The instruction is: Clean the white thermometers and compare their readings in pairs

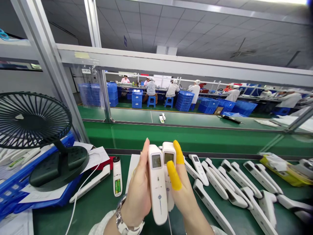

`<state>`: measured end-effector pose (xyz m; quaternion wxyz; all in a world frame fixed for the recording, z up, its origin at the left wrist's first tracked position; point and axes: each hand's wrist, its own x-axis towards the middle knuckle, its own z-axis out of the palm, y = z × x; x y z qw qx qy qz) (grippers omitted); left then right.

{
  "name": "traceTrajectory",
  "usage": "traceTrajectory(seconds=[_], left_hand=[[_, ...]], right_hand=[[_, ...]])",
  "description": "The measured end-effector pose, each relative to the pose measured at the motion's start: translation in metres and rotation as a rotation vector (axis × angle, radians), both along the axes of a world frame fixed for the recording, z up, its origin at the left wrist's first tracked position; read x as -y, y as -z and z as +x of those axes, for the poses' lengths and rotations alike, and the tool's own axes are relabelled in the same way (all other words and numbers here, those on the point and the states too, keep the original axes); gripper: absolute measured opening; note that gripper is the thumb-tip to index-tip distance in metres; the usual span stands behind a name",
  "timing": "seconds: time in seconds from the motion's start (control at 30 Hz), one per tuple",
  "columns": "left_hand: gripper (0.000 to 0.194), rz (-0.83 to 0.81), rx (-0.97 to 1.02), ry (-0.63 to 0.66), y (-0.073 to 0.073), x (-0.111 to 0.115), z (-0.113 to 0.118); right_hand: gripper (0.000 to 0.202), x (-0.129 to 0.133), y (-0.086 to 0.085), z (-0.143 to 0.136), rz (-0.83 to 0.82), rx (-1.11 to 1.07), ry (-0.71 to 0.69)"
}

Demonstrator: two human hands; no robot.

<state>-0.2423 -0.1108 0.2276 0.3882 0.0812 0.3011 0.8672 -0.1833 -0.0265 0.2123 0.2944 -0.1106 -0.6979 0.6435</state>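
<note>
Two white handheld devices with small screens were held up side by side between the hands, above the near edge of the green tabletop [93, 215]. The left device [158, 189] lay against the palm and fingers of the left hand [138, 189]; its screen [156, 161] was lit, digits not clearly legible. The right device [169, 163] was partly hidden behind it. The right hand [182, 189], with yellow covers [174, 174] on two digits, had closed on the right device from its outer side. The left hand's fingers were together and extended, pressing along the left device's side. A metal-banded watch [120, 217] was on the left wrist.

On the tabletop, left of the hands, one device lay with its battery compartment [117, 186] open, green cells inside; another lay slanted beside it, near a red item [104, 163]. Right of the hands, many similar devices [215, 179] lay in slanted rows, reaching toward the right edge. A yellow tray [286, 171] stood near the far right corner.

At the left edge, a dark green fan [58, 166] stood over papers and a blue basket [46, 202]. Beyond the tabletop's far edge, two small white devices [161, 118] lay on a green ledge [132, 116]. Farther off, people in white [151, 87] sat near blue crates [184, 100].
</note>
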Motion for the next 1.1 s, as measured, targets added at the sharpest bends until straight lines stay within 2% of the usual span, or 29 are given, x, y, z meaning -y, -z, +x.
traceTrajectory(seconds=[0.07,0.17,0.33,0.4,0.57,0.63,0.73,0.83,0.9,1.0,1.1], left_hand=[[0.047,-0.017,0.006,0.008,-0.001,0.002,-0.003],[0.048,-0.022,0.019,0.009,0.001,0.003,-0.007],[0.045,0.004,0.041,0.028,0.006,0.0,-0.01],[0.042,0.004,0.051,0.034,0.007,-0.002,-0.012],[0.031,-0.031,-0.027,-0.112,0.01,-0.007,-0.016],[0.033,-0.04,-0.065,-0.062,0.011,-0.007,-0.016],[0.042,-0.055,-0.159,0.11,0.013,-0.006,-0.011],[0.058,-0.04,-0.385,0.293,0.015,-0.009,-0.003],[0.065,-0.073,-0.512,0.363,0.018,-0.012,0.001],[0.049,-0.227,-0.597,0.406,0.023,-0.017,0.002],[0.038,-0.288,-0.591,0.42,0.029,-0.017,-0.002]], right_hand=[[0.056,-0.002,0.004,0.004,-0.106,-0.003,-0.011],[0.068,-0.005,0.007,0.008,-0.23,-0.039,-0.103],[0.072,-0.004,0.005,0.008,-0.43,-0.056,-0.115],[0.077,-0.001,0.001,0.005,-0.446,-0.073,-0.124],[0.107,0.003,-0.009,-0.006,-0.408,-0.065,-0.104],[0.11,0.001,-0.009,-0.007,-0.414,-0.073,-0.097],[0.108,-0.009,-0.006,-0.005,-0.369,-0.097,-0.051],[0.105,-0.02,-0.006,-0.001,-0.305,-0.155,0.034],[0.103,-0.026,-0.009,0.002,-0.263,-0.186,0.114],[0.103,-0.034,-0.008,0.01,-0.224,-0.191,0.184],[0.087,-0.046,0.013,0.022,-0.187,-0.168,0.28]])
